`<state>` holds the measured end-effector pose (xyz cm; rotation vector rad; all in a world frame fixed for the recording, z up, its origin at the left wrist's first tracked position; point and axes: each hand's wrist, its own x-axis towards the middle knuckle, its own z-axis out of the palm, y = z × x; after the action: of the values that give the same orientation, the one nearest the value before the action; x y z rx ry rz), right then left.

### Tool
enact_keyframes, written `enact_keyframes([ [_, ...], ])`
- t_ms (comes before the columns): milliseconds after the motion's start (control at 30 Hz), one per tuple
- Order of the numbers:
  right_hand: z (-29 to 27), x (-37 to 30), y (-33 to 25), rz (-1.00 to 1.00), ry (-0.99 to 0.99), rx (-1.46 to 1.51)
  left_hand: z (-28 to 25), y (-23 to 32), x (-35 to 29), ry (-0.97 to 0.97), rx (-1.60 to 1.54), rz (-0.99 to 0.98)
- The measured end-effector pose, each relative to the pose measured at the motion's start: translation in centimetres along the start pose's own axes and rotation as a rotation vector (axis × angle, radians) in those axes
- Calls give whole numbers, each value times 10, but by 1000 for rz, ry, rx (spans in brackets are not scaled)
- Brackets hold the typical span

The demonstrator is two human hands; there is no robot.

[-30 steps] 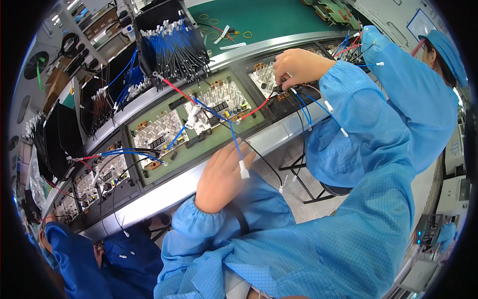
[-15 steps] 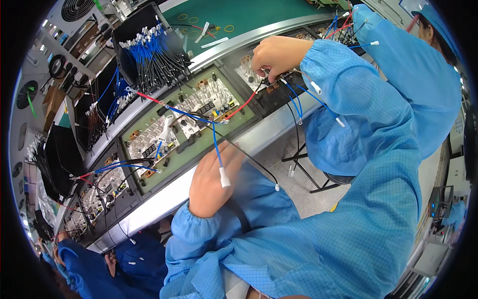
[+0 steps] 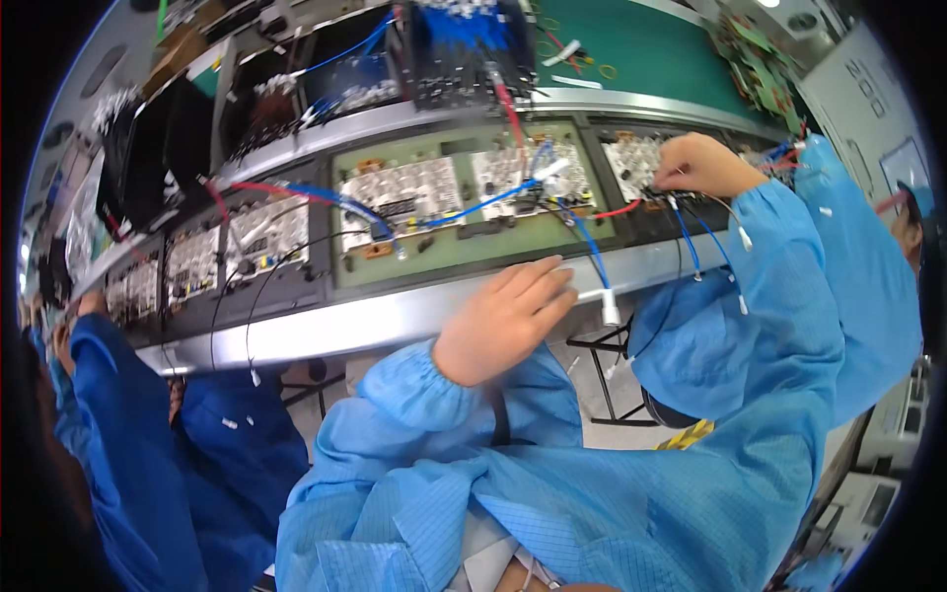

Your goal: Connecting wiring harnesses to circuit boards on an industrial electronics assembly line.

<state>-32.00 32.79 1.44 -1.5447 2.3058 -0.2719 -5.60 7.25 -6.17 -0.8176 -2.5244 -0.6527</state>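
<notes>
My left hand [image 3: 508,324] is open, its fingers stretched out over the metal rail in front of a green tray [image 3: 454,259]. Beside its fingertips hangs a blue wire ending in a white plug [image 3: 610,308]. My right hand [image 3: 698,166] is closed, fingertips pinched at the near edge of a white circuit board [image 3: 631,163] in a dark tray, where several wires gather; what they grip is hidden. Blue wires [image 3: 688,242] and a red wire [image 3: 619,210] run from that spot. Two populated boards [image 3: 400,202] sit in the green tray, blue wires lying across them.
Bins of blue and black wires [image 3: 469,49] stand behind the metal rail [image 3: 414,308]. A green mat [image 3: 651,49] lies at the back, with green boards [image 3: 755,74] stacked to its right. A co-worker in dark blue [image 3: 197,434] is at left, another in light blue [image 3: 858,257] at right.
The whole view has swung, so the line lies more level. My left hand sits farther right along the rail with its fingers more apart; my right hand stays at the board's wires.
</notes>
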Motion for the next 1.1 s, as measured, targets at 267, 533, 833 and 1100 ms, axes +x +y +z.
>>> enact_keyframes([
  [267,-47,-24,-4,186,173,109,-20,3,-27,41,-362,-20],
  [533,-125,-18,-56,67,564,103,-87,-15,-92,136,-299,-52],
  [833,-107,74,-135,-113,379,64,-114,-27,-99,315,-237,-383],
  [1100,-23,8,-183,172,482,-392,-101,-26,-89,156,-720,-419],
])
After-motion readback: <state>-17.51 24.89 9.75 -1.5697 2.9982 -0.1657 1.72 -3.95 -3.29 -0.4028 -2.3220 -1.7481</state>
